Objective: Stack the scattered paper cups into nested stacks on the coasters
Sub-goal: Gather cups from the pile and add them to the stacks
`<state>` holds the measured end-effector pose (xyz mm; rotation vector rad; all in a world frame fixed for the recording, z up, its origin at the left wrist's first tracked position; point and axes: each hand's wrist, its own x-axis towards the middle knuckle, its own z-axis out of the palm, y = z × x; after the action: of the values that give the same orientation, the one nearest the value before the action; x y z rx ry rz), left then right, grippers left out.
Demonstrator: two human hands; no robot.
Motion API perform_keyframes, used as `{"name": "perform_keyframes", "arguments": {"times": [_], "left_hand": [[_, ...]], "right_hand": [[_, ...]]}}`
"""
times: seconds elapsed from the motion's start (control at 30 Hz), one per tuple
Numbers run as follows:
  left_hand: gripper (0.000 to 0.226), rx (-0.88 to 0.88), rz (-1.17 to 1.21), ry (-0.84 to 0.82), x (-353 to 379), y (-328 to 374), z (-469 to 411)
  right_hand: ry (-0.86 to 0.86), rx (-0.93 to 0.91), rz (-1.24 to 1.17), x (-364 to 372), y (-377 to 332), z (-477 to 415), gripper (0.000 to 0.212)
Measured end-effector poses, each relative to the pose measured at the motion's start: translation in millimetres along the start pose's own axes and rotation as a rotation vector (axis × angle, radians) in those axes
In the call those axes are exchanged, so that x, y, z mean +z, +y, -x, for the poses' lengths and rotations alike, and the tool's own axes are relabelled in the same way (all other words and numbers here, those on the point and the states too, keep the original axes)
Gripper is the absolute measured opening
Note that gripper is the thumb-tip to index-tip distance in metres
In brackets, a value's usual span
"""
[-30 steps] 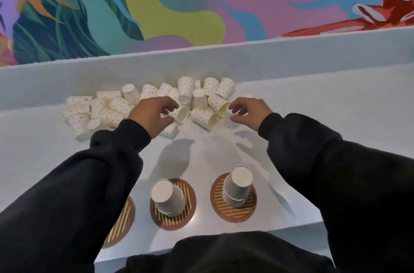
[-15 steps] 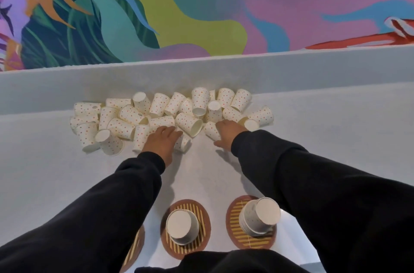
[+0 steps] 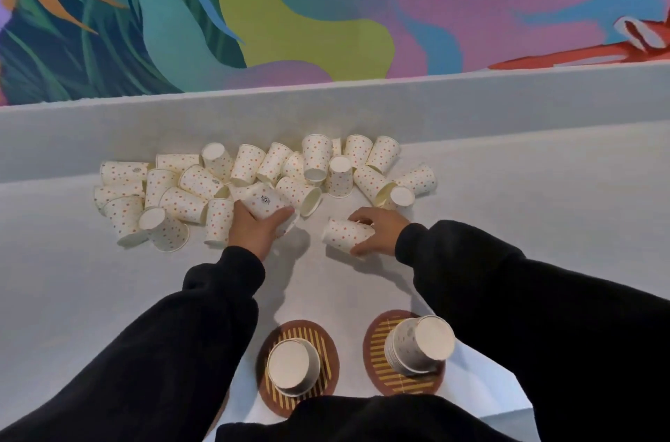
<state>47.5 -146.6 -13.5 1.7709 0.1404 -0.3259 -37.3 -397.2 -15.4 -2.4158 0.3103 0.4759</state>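
Several white dotted paper cups lie scattered along the back of the grey table. My left hand grips one cup at the front of the pile. My right hand holds another cup lying on its side, apart from the pile. Near me, a round striped coaster carries an upside-down nested stack, and a second coaster to its right carries a taller upside-down stack.
A low grey ledge runs behind the cups under a colourful mural. The table's front edge and my dark sleeves fill the bottom of the view. Bare table stretches to the right.
Both hands have closed around cups and drawn them toward me out of the pile. The right hand's cup now lies separate from the pile.
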Motion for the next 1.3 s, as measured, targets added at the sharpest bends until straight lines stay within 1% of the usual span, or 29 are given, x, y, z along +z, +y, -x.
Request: {"name": "perform_keyframes", "arguments": {"times": [0.03, 0.07, 0.13, 0.2, 0.3, 0.37, 0.43, 0.5, 0.63, 0.67, 0.73, 0.77, 0.8, 0.83, 0.9, 0.97, 1.07, 1.13, 1.2, 1.27, 1.3], "left_hand": [[0.076, -0.064, 0.16, -0.06, 3, 2, 3], [0.071, -0.108, 0.26, -0.134, 6, 3, 8], [0.058, -0.153, 0.349, -0.266, 14, 8, 19], [0.051, -0.157, 0.371, -0.357, 23, 10, 26], [0.052, -0.205, 0.444, -0.435, 27, 16, 28], [0.056, -0.218, 0.393, -0.504, 30, 20, 29], [0.053, -0.204, 0.303, -0.578, 35, 22, 33], [0.051, -0.241, 0.304, -0.614, 40, 23, 35], [0.052, -0.272, 0.397, -0.605, 43, 25, 34], [0.054, -0.276, 0.409, -0.583, 42, 25, 32], [0.058, -0.289, 0.423, -0.539, 40, 23, 29], [0.06, -0.294, 0.423, -0.523, 38, 21, 28], [0.062, -0.298, 0.415, -0.51, 36, 20, 27], [0.064, -0.304, 0.402, -0.504, 34, 18, 26], [0.066, -0.319, 0.378, -0.498, 31, 15, 27], [0.068, -0.326, 0.372, -0.483, 29, 13, 29], [0.07, -0.299, 0.353, -0.486, 25, 17, 34], [0.072, -0.254, 0.305, -0.505, 22, 24, 40], [0.078, -0.175, 0.219, -0.508, 17, 34, 49], [0.089, -0.064, 0.091, -0.489, 11, 48, 60], [0.09, 0.004, 0.029, -0.475, 8, 58, 69]], "right_hand": [[0.005, -0.005, -0.09, -2, 0, 4, 0.065], [0.004, -0.002, -0.189, -4, -2, 8, 0.068], [-0.011, 0.011, -0.373, -8, -9, 16, 0.073], [0.021, -0.006, -0.452, -10, -17, 21, 0.073], [0.117, -0.015, -0.401, -12, -30, 28, 0.07], [0.152, -0.034, -0.294, -11, -35, 31, 0.066], [0.172, -0.04, -0.29, -10, -40, 32, 0.073], [0.19, -0.031, -0.359, -10, -42, 31, 0.08], [0.149, -0.091, -0.365, -21, -39, 29, 0.068], [0.186, -0.1, -0.349, -25, -35, 27, 0.064], [0.343, -0.077, -0.278, -36, -23, 21, 0.058], [0.426, -0.039, -0.208, -42, -16, 18, 0.056], [0.473, 0.019, -0.107, -49, -8, 14, 0.055], [0.463, 0.079, 0.002, -54, -1, 10, 0.057], [0.326, 0.196, 0.13, -58, 6, 11, 0.062], [0.249, 0.231, 0.056, -57, 10, 15, 0.06], [0.255, 0.206, -0.068, -53, 15, 24, 0.051], [0.28, 0.169, -0.166, -53, 13, 35, 0.05], [0.326, 0.102, -0.275, -56, 11, 50, 0.054], [0.351, 0.013, -0.371, -61, 6, 72, 0.056], [0.354, -0.042, -0.429, -64, 3, 85, 0.055]]}}
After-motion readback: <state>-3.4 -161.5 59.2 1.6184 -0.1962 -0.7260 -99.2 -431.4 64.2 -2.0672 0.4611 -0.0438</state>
